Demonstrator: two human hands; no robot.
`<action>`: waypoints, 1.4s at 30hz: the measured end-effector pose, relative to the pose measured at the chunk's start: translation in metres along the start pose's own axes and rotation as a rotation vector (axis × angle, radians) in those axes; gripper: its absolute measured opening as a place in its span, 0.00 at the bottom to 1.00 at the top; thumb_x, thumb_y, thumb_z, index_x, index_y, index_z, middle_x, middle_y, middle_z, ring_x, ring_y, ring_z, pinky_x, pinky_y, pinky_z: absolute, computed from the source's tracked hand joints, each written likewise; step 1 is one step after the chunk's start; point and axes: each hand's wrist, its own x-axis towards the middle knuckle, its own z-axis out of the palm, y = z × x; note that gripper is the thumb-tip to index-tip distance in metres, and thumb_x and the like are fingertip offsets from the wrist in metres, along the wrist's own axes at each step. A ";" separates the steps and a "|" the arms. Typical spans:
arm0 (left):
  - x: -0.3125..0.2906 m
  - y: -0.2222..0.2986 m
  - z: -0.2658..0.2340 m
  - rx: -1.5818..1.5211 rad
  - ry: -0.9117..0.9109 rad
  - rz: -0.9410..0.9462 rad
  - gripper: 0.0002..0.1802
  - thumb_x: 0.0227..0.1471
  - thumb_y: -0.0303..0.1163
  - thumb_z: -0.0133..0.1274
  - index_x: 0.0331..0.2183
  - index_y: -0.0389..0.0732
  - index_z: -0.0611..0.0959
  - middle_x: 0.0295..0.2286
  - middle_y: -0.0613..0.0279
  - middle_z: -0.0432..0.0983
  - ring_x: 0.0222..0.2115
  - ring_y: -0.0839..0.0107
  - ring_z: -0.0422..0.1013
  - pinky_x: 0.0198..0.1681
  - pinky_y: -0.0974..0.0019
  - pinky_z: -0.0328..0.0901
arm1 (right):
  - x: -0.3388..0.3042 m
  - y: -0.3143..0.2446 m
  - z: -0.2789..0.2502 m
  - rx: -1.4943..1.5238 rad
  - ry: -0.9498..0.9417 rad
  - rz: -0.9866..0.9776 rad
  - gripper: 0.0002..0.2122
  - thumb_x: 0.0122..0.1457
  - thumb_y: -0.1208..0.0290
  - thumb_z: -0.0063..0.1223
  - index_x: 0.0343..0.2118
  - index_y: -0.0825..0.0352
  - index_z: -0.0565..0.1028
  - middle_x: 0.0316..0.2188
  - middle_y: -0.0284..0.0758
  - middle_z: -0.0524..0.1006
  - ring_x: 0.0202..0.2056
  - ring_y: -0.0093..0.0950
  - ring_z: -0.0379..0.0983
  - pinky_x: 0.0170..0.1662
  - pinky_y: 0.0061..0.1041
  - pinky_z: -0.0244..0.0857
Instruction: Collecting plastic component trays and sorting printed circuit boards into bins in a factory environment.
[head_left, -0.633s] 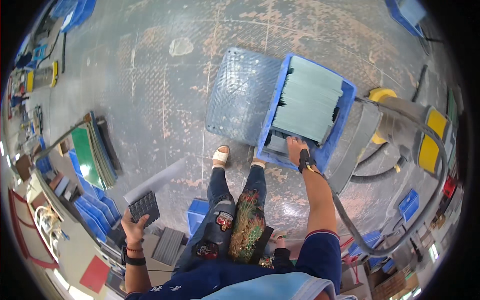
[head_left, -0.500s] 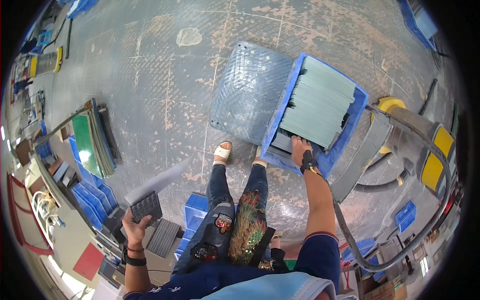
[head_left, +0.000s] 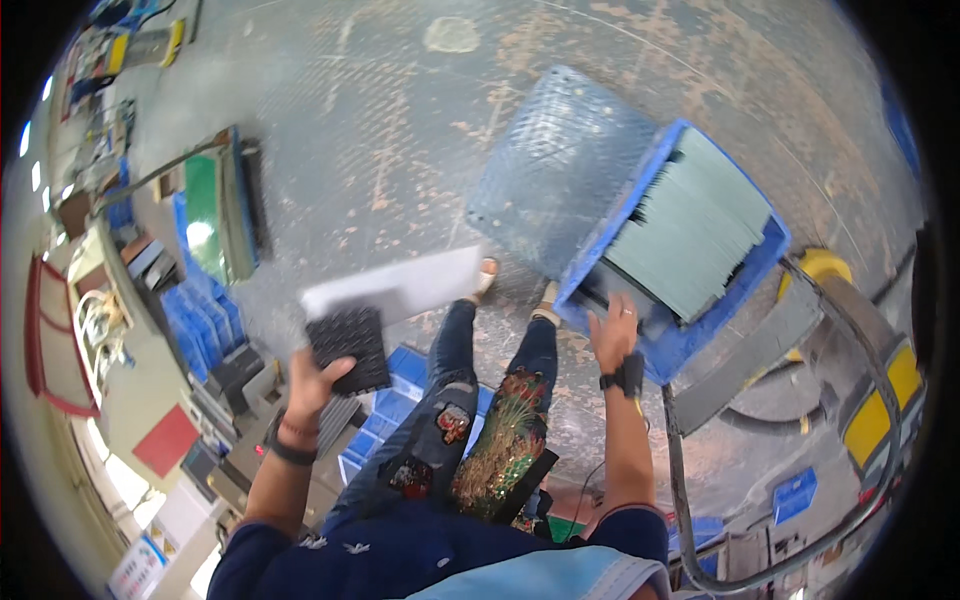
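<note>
Since my left hand (head_left: 312, 385) grips only one end, the black, bumpy, rectangular slab (head_left: 348, 350) could slip, my right hand (head_left: 612, 338) spread at the blue plastic bin (head_left: 680, 355).

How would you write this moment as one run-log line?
left hand: grips black textured pad, white sheet alongside | right hand: open, at near end of blue bin | pale green sheets: packed inside

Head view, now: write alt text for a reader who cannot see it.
A person's left hand grips a dark studded pad, with a pale sheet extending beyond it. The right hand, fingers spread, is at the near end of a blue bin packed with grey-green sheets; worn grey floor lies beyond.
</note>
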 end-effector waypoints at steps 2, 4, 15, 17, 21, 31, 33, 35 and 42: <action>0.012 -0.001 0.017 -0.177 -0.058 -0.147 0.20 0.40 0.22 0.56 0.39 0.26 0.73 0.34 0.54 0.73 0.33 0.67 0.71 0.38 0.64 0.67 | -0.009 -0.047 -0.040 0.451 -0.179 0.122 0.20 0.49 0.72 0.54 0.45 0.70 0.66 0.41 0.44 0.70 0.42 0.36 0.68 0.47 0.34 0.60; 0.023 -0.006 0.035 -0.240 -0.159 -0.258 0.19 0.42 0.23 0.56 0.38 0.26 0.73 0.33 0.53 0.74 0.32 0.66 0.72 0.37 0.65 0.68 | -0.026 -0.083 -0.051 1.093 -0.372 0.213 0.21 0.50 0.70 0.55 0.47 0.70 0.65 0.41 0.40 0.70 0.41 0.31 0.69 0.45 0.29 0.62; 0.026 -0.024 0.101 -0.168 -0.118 -0.493 0.16 0.42 0.29 0.59 0.28 0.23 0.77 0.24 0.54 0.75 0.22 0.71 0.72 0.23 0.70 0.68 | -0.047 -0.190 -0.030 1.561 -0.657 0.541 0.24 0.52 0.69 0.55 0.47 0.77 0.59 0.39 0.40 0.70 0.38 0.25 0.69 0.40 0.23 0.65; 0.032 -0.034 0.100 -0.180 -0.101 -0.473 0.17 0.42 0.30 0.60 0.26 0.22 0.77 0.23 0.53 0.75 0.21 0.71 0.72 0.21 0.70 0.68 | -0.047 -0.193 -0.010 1.747 -0.686 0.737 0.23 0.51 0.70 0.55 0.46 0.77 0.60 0.38 0.39 0.71 0.37 0.24 0.69 0.39 0.23 0.65; 0.051 -0.053 0.069 0.250 0.032 -0.331 0.20 0.46 0.38 0.56 0.25 0.25 0.78 0.20 0.58 0.74 0.22 0.77 0.68 0.24 0.71 0.64 | -0.040 -0.197 0.008 1.874 -0.723 0.776 0.19 0.53 0.70 0.53 0.44 0.76 0.64 0.36 0.37 0.72 0.35 0.24 0.70 0.39 0.23 0.66; 0.055 -0.120 -0.097 0.356 0.406 -0.082 0.20 0.48 0.41 0.52 0.17 0.37 0.69 0.16 0.72 0.59 0.19 0.82 0.54 0.21 0.75 0.50 | 0.059 -0.140 0.141 2.144 -0.265 1.235 0.15 0.54 0.66 0.52 0.41 0.71 0.69 0.37 0.38 0.74 0.37 0.33 0.72 0.41 0.33 0.67; 0.046 -0.133 -0.116 0.364 0.483 -0.037 0.25 0.48 0.41 0.51 0.12 0.38 0.61 0.13 0.73 0.54 0.17 0.82 0.49 0.18 0.73 0.46 | 0.082 -0.141 0.158 2.063 -0.226 1.483 0.13 0.53 0.66 0.53 0.40 0.64 0.71 0.34 0.34 0.75 0.34 0.32 0.71 0.39 0.34 0.66; 0.043 -0.137 -0.128 0.365 0.522 -0.065 0.23 0.48 0.41 0.52 0.13 0.36 0.67 0.14 0.73 0.56 0.18 0.82 0.51 0.19 0.74 0.47 | 0.095 -0.112 0.198 2.169 -0.157 1.509 0.12 0.52 0.65 0.53 0.39 0.62 0.71 0.34 0.33 0.75 0.34 0.31 0.71 0.38 0.34 0.65; 0.033 -0.145 -0.159 0.315 0.578 -0.099 0.23 0.47 0.42 0.54 0.31 0.25 0.78 0.21 0.68 0.68 0.22 0.81 0.61 0.25 0.77 0.57 | 0.106 -0.122 0.225 2.180 -0.186 1.332 0.14 0.47 0.60 0.58 0.36 0.59 0.71 0.36 0.31 0.74 0.37 0.31 0.68 0.43 0.38 0.56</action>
